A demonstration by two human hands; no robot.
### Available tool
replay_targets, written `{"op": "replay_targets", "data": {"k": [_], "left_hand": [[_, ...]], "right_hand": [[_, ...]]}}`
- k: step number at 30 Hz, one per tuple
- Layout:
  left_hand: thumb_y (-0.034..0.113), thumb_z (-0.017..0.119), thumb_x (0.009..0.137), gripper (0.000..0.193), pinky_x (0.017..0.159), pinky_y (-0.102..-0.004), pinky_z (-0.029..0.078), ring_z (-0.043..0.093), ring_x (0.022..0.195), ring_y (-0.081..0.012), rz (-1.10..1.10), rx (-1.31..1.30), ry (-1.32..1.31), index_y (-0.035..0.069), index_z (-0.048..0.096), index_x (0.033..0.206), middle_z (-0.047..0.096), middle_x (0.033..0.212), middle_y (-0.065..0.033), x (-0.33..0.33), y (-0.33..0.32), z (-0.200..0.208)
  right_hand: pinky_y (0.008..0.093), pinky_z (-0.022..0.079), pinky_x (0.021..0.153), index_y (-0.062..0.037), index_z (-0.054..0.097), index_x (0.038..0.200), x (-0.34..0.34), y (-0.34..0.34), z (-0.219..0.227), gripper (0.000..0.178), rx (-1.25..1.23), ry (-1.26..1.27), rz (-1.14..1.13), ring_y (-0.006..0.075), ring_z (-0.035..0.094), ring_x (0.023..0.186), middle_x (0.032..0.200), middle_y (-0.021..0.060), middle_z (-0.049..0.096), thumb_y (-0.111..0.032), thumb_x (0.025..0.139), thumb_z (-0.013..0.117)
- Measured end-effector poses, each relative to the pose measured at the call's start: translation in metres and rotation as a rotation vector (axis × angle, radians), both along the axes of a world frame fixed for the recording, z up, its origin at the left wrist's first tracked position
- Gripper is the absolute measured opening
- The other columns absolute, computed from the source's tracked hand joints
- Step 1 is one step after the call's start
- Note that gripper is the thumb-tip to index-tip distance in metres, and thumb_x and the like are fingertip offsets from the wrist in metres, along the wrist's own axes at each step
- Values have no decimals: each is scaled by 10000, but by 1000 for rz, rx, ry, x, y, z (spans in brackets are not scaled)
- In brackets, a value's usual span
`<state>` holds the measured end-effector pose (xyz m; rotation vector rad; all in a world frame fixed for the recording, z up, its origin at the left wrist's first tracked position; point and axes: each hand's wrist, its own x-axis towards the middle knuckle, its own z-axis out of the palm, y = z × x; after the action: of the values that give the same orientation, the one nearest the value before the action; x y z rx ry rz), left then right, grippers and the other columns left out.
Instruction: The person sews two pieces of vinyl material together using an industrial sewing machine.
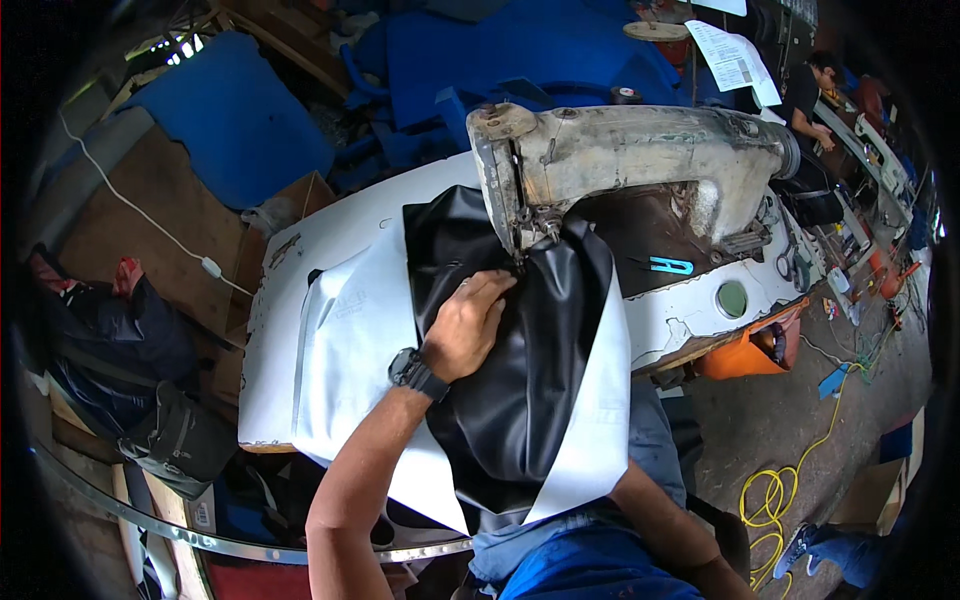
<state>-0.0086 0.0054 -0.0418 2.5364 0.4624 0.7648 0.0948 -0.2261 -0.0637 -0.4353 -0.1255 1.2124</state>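
A sheet of black leather-like material (510, 390) with a pale backing (585, 440) lies under the head of an old, worn sewing machine (640, 145) and hangs toward my lap. My left hand (468, 322) rests on the black side, just in front of the needle area, fingers extended and lying on the material, with a dark watch on the wrist. My right forearm (665, 515) goes in beneath the hanging sheet at the lower right. The sheet hides my right hand and its fingers.
On the white table (270, 390) to the right lie blue thread snips (670, 265) and a round green-topped item (732, 298). An orange bag (750, 350) hangs below its edge. A yellow cord (770, 490) coils on the floor. A co-worker (805, 100) is at the far right.
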Motion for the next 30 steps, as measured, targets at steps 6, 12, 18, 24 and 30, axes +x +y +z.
{"op": "replay_targets", "data": {"k": [6, 12, 18, 24, 30], "left_hand": [[-14, 614, 999, 383, 1188, -451, 469, 607, 1343, -381, -154, 167, 84, -23, 684, 1375, 642, 1480, -197, -2, 21, -2], [-26, 626, 965, 418, 1194, -440, 462, 578, 1376, -361, -212, 240, 155, -28, 683, 1379, 644, 1495, -174, -6, 25, 0], [-14, 642, 921, 455, 1177, -430, 470, 591, 1346, -345, -238, 239, 205, -24, 684, 1374, 648, 1488, -165, -6, 17, 7], [92, 681, 948, 427, 1112, -420, 502, 618, 1286, -296, -194, 409, 182, -8, 683, 1364, 671, 1436, -142, -12, 6, 2], [131, 706, 985, 416, 1192, -439, 463, 585, 1404, -310, -186, 305, 249, -1, 688, 1379, 656, 1485, -155, -1, -29, 4]], "right_hand": [[395, 602, 957, -8, 648, 1399, -10, 13, -1, 570, -29, -270, -2, 279, 745, 1128, 1280, 152, 735, -178, 887, 833], [394, 601, 953, -8, 660, 1380, -17, 4, -12, 540, -63, -536, 19, 281, 748, 1118, 1261, 152, 742, -177, 895, 827], [392, 600, 950, -7, 672, 1362, -11, 5, -10, 510, -84, -810, 51, 283, 751, 1108, 1241, 152, 749, -176, 903, 820], [391, 599, 946, -7, 684, 1343, 22, -45, -30, 481, -102, -1074, 101, 284, 755, 1099, 1221, 152, 756, -174, 911, 814], [390, 597, 942, -7, 696, 1324, 70, -106, -47, 452, -200, -1340, 78, 286, 758, 1089, 1201, 152, 764, -173, 919, 808]]}}
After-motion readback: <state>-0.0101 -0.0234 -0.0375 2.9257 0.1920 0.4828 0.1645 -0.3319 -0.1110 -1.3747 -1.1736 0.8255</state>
